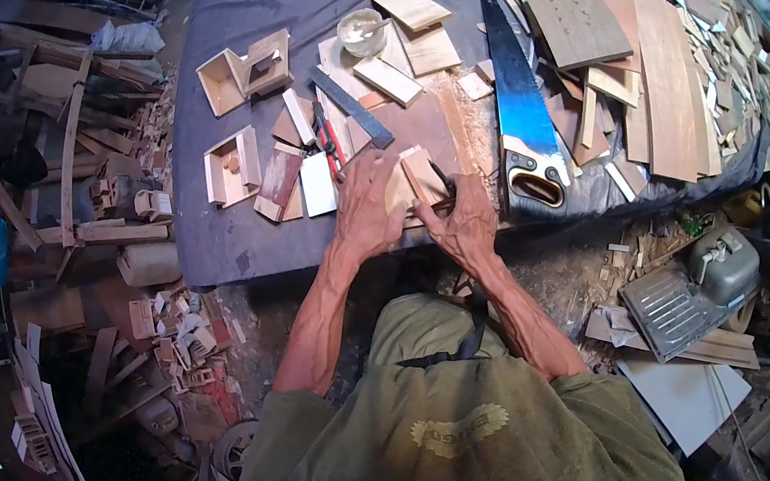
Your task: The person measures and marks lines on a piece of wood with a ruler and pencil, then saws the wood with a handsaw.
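Left hand (371, 203) is curled beside the small wooden workpiece (424, 176) near the table's front edge, its hold unclear; right hand (465, 221) pinches the piece thumb-to-fingers, a dark tool (443, 175) at its fingertips, likely to keep it steady. Dark flat bar (352, 107) lies past the left hand, handsaw (526, 112) past the right, probably for easy reach; paste jar (361, 33) stands upright farther out, likely clear of the elbows.

"Where does my one camera sit?"
"On the wearer's head, facing forward and steeply down past the olive-green fabric shirt (511, 462)."
"How near?"
"I have the bare left hand (370, 206) and bare right hand (464, 223) fairly near, mid-view."
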Tool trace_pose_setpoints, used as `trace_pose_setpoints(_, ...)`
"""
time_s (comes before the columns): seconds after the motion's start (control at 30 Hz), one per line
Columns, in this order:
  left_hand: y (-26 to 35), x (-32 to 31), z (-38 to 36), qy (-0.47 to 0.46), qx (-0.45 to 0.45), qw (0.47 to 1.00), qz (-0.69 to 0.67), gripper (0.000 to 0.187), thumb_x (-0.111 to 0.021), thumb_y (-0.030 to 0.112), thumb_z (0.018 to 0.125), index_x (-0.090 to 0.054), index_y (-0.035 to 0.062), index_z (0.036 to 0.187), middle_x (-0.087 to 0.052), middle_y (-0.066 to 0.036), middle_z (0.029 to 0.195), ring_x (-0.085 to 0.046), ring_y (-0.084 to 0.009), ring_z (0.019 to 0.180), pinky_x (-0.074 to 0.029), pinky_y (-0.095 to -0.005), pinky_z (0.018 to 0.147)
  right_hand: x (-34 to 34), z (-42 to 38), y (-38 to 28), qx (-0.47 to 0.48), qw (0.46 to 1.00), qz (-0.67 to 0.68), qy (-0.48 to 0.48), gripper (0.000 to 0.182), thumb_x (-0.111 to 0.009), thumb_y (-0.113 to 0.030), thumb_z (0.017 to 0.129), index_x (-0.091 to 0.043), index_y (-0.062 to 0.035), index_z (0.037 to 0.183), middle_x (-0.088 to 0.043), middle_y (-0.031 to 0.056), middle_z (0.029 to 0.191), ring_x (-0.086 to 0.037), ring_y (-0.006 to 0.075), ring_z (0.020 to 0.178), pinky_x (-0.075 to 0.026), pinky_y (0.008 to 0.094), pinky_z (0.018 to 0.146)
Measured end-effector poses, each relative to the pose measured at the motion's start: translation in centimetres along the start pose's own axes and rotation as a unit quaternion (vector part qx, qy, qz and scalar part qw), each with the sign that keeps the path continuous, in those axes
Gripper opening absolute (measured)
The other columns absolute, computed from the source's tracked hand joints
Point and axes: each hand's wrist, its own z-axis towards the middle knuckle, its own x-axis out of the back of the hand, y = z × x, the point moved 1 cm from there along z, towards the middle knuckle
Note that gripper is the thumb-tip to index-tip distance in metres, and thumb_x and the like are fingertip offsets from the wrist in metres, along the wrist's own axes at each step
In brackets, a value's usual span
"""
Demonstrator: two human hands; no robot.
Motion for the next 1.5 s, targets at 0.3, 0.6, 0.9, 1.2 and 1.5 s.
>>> trace_pose_setpoints(0.3,-1.2,-3.4,0.3,-0.093,0.021,0.995,0.004,0.098,-0.082,0.031,0.073,-0.031,0.0014,0.151,-0.039,-0.023,0.151,-0.030,-0.0445,0.145,-0.028,-0.0573,0.115,-0.4,0.6,0.8,-0.007,0.998,0.058,-0.034,0.036,-0.064,-0.017,0.084,-0.064,-0.0065,0.118,-0.060,0.0211,0.097,-0.063,0.0378,0.088,-0.051,0.0452,0.077)
trace_pose_setpoints(0.6,-0.6,-3.0,1.5,-0.086,0.038,0.995,0.030,0.103,-0.081,0.027,0.068,-0.028,-0.0026,0.151,-0.048,-0.025,0.134,-0.045,-0.0414,0.125,-0.034,-0.0538,0.105,1.1,1.0,2.5,-0.080,0.990,0.098,-0.057,0.025,-0.063,-0.014,0.085,-0.069,-0.0027,0.106,-0.063,0.0199,0.092,-0.064,0.0366,0.088,-0.051,0.0424,0.078)
trace_pose_setpoints(0.9,-0.5,-3.1,1.7,-0.099,0.054,0.994,0.017,0.108,-0.082,0.023,0.067,-0.021,0.0003,0.154,-0.049,-0.022,0.131,-0.045,-0.0401,0.123,-0.035,-0.0540,0.101,0.7,1.0,3.3,-0.075,0.989,0.120,-0.043,0.025,-0.071,-0.016,0.084,-0.072,-0.0012,0.104,-0.065,0.0186,0.090,-0.066,0.0348,0.087,-0.051,0.0406,0.077)
trace_pose_setpoints(1.2,0.1,-2.9,2.0,-0.108,0.066,0.992,0.018,0.112,-0.083,0.023,0.068,-0.017,0.0012,0.155,-0.049,-0.023,0.133,-0.045,-0.0412,0.125,-0.035,-0.0551,0.101,0.6,1.1,3.6,-0.076,0.987,0.130,-0.048,0.025,-0.073,-0.015,0.083,-0.072,-0.0008,0.103,-0.066,0.0193,0.089,-0.066,0.0356,0.086,-0.051,0.0413,0.076)
trace_pose_setpoints(1.5,-0.3,-3.2,1.8,-0.094,0.061,0.993,0.018,0.112,-0.084,0.021,0.068,-0.017,0.0007,0.155,-0.051,-0.024,0.130,-0.048,-0.0423,0.121,-0.035,-0.0548,0.101,0.7,1.2,3.6,-0.073,0.987,0.131,-0.053,0.025,-0.072,-0.018,0.083,-0.072,-0.0010,0.101,-0.065,0.0183,0.088,-0.065,0.0352,0.084,-0.050,0.0419,0.075)
